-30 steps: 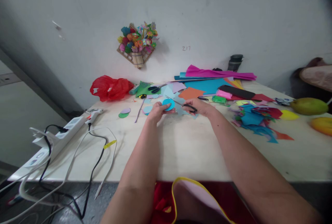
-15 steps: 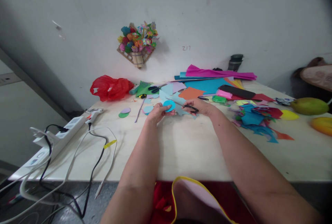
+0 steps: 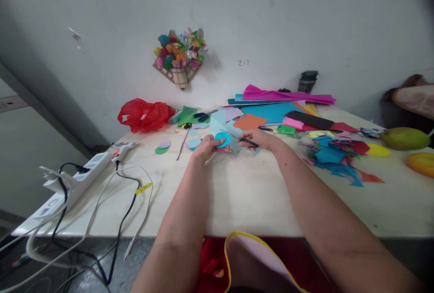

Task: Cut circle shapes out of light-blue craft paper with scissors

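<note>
Between the thumb and fingers of my left hand (image 3: 207, 148) is a bright blue paper circle (image 3: 223, 139), held against a larger pale blue sheet (image 3: 219, 124). My right hand (image 3: 258, 139) grips a pair of black-handled scissors (image 3: 249, 142), their blades pointing left to the edge of the pale blue paper beside the circle. Whether the blades touch the paper is too small to tell. Left of my left hand lies a pale blue circle (image 3: 194, 142) over a darker blue one. A lilac circle (image 3: 165, 144) overlaps a green circle (image 3: 162, 150) farther left.
A red plastic bag (image 3: 145, 115) and a second pair of scissors (image 3: 202, 115) lie at the back left. A power strip (image 3: 91, 166) with loose cables lines the left edge. Paper scraps (image 3: 330, 150), a green mango (image 3: 404, 139) and coloured sheets (image 3: 267, 112) are to the right and behind.
The pale blue sheet and blue circle have shifted slightly right in my left hand. The scissor blades have come closer together and sit slightly lower.
</note>
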{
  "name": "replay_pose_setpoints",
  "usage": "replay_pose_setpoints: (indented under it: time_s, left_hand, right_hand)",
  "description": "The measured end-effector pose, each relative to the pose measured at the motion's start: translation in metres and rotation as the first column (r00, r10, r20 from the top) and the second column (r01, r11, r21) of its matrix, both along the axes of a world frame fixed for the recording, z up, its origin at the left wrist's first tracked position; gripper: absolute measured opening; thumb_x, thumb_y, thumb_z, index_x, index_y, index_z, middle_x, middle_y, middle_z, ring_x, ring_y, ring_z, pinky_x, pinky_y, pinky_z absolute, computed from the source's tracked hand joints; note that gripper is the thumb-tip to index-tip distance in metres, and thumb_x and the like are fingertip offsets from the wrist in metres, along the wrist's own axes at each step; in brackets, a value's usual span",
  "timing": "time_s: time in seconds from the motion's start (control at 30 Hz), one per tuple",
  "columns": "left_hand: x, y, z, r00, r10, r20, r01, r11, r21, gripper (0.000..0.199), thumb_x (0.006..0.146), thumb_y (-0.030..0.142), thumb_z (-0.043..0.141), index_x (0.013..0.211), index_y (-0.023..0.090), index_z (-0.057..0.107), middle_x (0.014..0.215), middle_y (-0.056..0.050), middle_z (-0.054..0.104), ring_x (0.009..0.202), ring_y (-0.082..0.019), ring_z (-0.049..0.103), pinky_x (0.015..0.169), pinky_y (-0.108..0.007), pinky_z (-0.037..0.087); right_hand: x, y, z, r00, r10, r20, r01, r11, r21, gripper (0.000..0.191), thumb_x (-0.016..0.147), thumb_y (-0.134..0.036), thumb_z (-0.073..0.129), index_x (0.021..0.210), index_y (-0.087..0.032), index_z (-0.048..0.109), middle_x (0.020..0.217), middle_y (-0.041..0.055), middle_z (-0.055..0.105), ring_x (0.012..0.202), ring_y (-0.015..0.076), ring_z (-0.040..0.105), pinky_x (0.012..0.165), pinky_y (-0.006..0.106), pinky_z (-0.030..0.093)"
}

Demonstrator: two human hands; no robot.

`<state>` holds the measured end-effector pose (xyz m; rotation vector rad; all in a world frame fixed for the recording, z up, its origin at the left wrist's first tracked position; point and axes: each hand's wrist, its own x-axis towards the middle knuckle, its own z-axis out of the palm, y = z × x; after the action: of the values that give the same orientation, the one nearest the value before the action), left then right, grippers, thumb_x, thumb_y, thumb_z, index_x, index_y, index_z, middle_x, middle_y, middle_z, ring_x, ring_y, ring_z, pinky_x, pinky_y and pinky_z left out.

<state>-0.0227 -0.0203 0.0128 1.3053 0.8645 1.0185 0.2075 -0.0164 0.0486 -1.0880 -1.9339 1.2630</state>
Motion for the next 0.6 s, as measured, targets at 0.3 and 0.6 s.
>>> replay_pose_setpoints:
  time_s: [0.3, 0.6]
  left_hand:
    - [0.0006, -0.0027, 0.0033, 1.0, -0.002, -0.003, 0.002, 1.0, -0.003, 0.044, 0.056, 0.048, 0.09, 0.068, 0.01, 0.07, 0.063, -0.013, 0.071, 0.067, -0.028, 0.074, 0.072, -0.038, 0.06]
    - [-0.0009, -0.0023, 0.0015, 1.0, -0.004, 0.016, 0.004, 1.0, -0.017, 0.04, 0.058, 0.042, 0.091, 0.068, 0.011, 0.067, 0.062, -0.012, 0.07, 0.062, -0.025, 0.072, 0.07, -0.037, 0.06]
  right_hand:
    - [0.0027, 0.0008, -0.0011, 1.0, -0.011, 0.029, 0.01, 1.0, 0.017, 0.036, 0.06, -0.042, 0.089, 0.074, -0.016, 0.068, 0.05, -0.0047, 0.055, 0.04, 0.0072, 0.043, 0.043, 0.023, 0.034]
    - [0.0039, -0.0016, 0.002, 0.999, -0.002, 0.032, 0.001, 1.0, 0.013, 0.037, 0.058, -0.044, 0.089, 0.074, -0.016, 0.07, 0.049, -0.0053, 0.054, 0.04, 0.0064, 0.04, 0.043, 0.023, 0.033]
